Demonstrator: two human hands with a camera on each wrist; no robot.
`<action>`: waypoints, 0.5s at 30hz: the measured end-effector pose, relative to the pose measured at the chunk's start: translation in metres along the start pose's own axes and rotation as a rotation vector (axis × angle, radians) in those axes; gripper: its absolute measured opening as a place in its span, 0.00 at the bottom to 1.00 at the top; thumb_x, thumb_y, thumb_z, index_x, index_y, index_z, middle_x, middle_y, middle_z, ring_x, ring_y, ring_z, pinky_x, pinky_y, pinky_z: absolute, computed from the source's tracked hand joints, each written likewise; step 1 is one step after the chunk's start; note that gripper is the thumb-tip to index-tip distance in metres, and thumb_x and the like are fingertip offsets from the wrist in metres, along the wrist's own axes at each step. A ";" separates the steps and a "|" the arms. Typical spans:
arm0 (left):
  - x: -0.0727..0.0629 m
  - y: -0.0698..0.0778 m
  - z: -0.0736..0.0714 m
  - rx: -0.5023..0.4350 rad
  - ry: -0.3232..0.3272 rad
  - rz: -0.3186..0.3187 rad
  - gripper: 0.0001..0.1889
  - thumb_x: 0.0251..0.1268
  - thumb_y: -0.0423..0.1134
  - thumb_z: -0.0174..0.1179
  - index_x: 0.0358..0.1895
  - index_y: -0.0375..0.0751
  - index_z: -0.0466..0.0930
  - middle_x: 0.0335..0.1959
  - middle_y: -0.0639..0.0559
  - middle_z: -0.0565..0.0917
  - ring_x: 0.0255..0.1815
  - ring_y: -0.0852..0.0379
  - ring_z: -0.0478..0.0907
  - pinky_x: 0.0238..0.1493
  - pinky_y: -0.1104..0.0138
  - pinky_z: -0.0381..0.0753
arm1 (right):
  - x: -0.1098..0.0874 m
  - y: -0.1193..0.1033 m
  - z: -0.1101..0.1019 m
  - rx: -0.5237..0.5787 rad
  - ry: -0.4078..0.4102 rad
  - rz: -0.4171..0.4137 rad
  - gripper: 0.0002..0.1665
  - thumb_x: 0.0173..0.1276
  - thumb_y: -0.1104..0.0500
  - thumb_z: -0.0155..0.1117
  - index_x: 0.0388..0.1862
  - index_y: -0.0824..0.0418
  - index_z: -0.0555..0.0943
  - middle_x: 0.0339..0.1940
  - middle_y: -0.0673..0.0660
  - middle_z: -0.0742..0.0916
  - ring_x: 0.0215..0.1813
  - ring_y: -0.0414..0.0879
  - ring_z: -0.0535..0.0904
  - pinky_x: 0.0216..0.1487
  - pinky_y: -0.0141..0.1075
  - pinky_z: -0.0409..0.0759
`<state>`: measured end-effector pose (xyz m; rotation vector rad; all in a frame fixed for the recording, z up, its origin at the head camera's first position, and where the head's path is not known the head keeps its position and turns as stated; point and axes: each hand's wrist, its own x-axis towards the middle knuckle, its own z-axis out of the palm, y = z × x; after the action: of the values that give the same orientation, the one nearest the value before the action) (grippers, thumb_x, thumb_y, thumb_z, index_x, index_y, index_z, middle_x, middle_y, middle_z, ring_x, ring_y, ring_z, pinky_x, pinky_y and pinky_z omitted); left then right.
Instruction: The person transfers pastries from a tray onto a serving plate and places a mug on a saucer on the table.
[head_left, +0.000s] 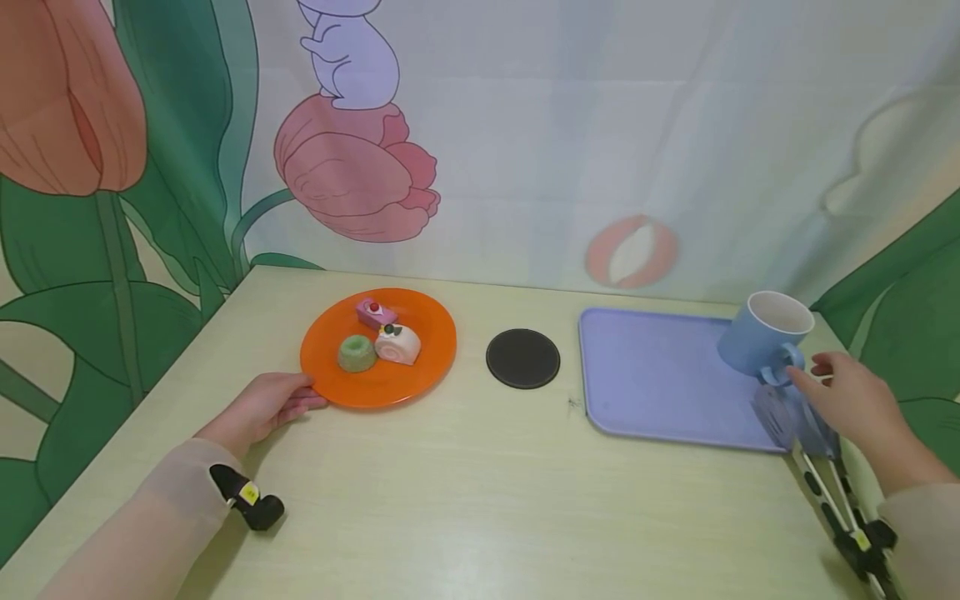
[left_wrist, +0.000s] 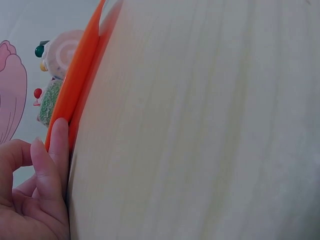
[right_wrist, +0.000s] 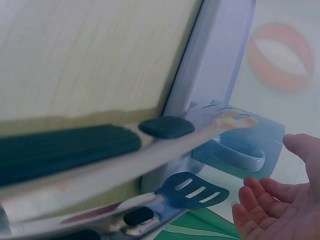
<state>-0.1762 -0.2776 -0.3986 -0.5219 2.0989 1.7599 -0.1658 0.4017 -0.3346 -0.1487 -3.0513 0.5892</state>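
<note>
My left hand (head_left: 262, 408) is at the near left rim of an orange plate (head_left: 420, 379), its fingertips touching the edge. On the plate lie a green ring-shaped cake (head_left: 356, 354), a pale pink roll cake (head_left: 399, 344) and a pink cake slice (head_left: 373, 313) topped with a red berry. At the right, my right hand (head_left: 858, 404) reaches beside the handle of a light blue mug (head_left: 742, 340), fingers spread and slightly bent. A gap shows between hand and mug in the right wrist view. The mug stands on a lavender tray (head_left: 652, 383).
Kitchen tongs (head_left: 810, 479) with slotted heads lie over the tray's near right corner, below my right hand. A round black coaster (head_left: 522, 358) sits between plate and tray. A printed curtain (head_left: 510, 167) hangs behind the pale wooden table (head_left: 465, 500).
</note>
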 end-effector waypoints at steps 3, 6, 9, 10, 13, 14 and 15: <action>0.000 0.000 0.000 -0.003 0.003 0.000 0.26 0.74 0.43 0.43 0.65 0.26 0.57 0.31 0.53 0.85 0.34 0.63 0.83 0.34 0.77 0.79 | 0.003 0.005 0.002 0.020 -0.015 0.015 0.47 0.72 0.39 0.41 0.62 0.84 0.54 0.56 0.82 0.66 0.54 0.75 0.65 0.43 0.62 0.71; 0.001 0.000 0.000 -0.007 0.002 0.001 0.25 0.74 0.43 0.43 0.64 0.27 0.57 0.31 0.53 0.85 0.33 0.63 0.83 0.34 0.77 0.79 | 0.005 0.009 0.003 0.031 -0.031 0.020 0.49 0.72 0.38 0.41 0.63 0.85 0.52 0.56 0.83 0.65 0.54 0.76 0.64 0.44 0.63 0.71; 0.001 0.000 0.000 -0.008 0.000 0.003 0.25 0.74 0.43 0.43 0.64 0.26 0.58 0.31 0.53 0.85 0.33 0.63 0.83 0.34 0.77 0.79 | 0.007 0.012 0.002 0.039 -0.053 0.001 0.47 0.72 0.40 0.41 0.63 0.85 0.52 0.56 0.84 0.66 0.54 0.77 0.64 0.46 0.64 0.70; 0.001 0.000 0.000 -0.007 0.000 0.004 0.25 0.74 0.43 0.43 0.63 0.26 0.58 0.31 0.53 0.85 0.33 0.63 0.83 0.34 0.77 0.79 | 0.007 0.013 0.001 0.043 -0.063 -0.010 0.47 0.73 0.40 0.41 0.63 0.85 0.53 0.56 0.84 0.66 0.54 0.77 0.64 0.46 0.64 0.70; 0.000 -0.001 0.000 -0.006 -0.002 0.006 0.24 0.74 0.43 0.43 0.63 0.26 0.58 0.30 0.53 0.85 0.33 0.63 0.83 0.34 0.77 0.78 | 0.008 0.014 -0.002 0.053 -0.092 -0.042 0.44 0.74 0.42 0.41 0.63 0.84 0.54 0.56 0.83 0.67 0.54 0.76 0.65 0.45 0.64 0.70; 0.000 -0.001 0.000 -0.005 -0.003 0.007 0.25 0.74 0.43 0.43 0.63 0.26 0.58 0.30 0.53 0.85 0.33 0.63 0.83 0.34 0.77 0.78 | 0.008 0.015 -0.003 0.058 -0.104 -0.051 0.44 0.74 0.42 0.41 0.63 0.84 0.54 0.56 0.83 0.67 0.54 0.77 0.64 0.45 0.64 0.69; 0.000 -0.001 -0.001 -0.006 -0.004 0.007 0.24 0.74 0.43 0.43 0.63 0.26 0.58 0.30 0.53 0.85 0.33 0.63 0.83 0.34 0.77 0.78 | 0.008 0.015 -0.003 0.063 -0.114 -0.056 0.43 0.74 0.43 0.41 0.63 0.84 0.54 0.56 0.83 0.67 0.54 0.77 0.64 0.45 0.64 0.69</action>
<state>-0.1761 -0.2783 -0.3995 -0.5129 2.0955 1.7707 -0.1723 0.4176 -0.3371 -0.0284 -3.1293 0.7123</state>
